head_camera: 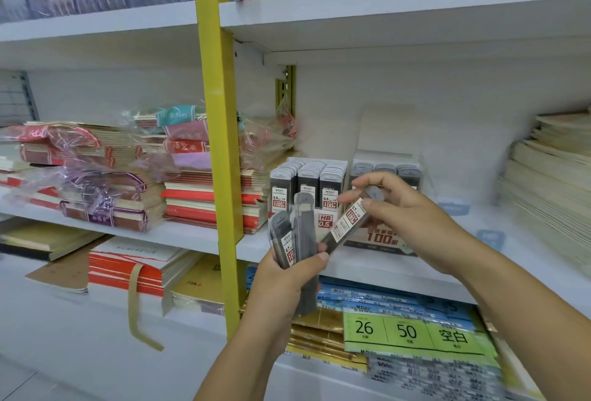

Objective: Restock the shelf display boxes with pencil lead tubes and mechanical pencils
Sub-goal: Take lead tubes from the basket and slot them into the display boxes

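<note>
**Both hands hold lead tubes at the shelf front**

Left hand (287, 285) grips a fan of flat, dark plastic lead tubes (289, 237), roughly upright, with their lower ends hidden in the palm. Right hand (396, 205) pinches a single tube (348, 224), tilted with its cap up-right. Behind, at the shelf's (367, 268) front edge, the HB 0.5 display box (324, 220) stands full; the neighbouring box (380, 237) is partly hidden.

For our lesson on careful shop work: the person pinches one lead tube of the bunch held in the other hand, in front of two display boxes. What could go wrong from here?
1. The left hand grips a fanned bunch of tubes. If the right hand draws the pinched tube out, others may slip and fall.
2. The held tubes read 0.7, yet the left box is marked HB 0.5, so a mix-up is possible.
</note>
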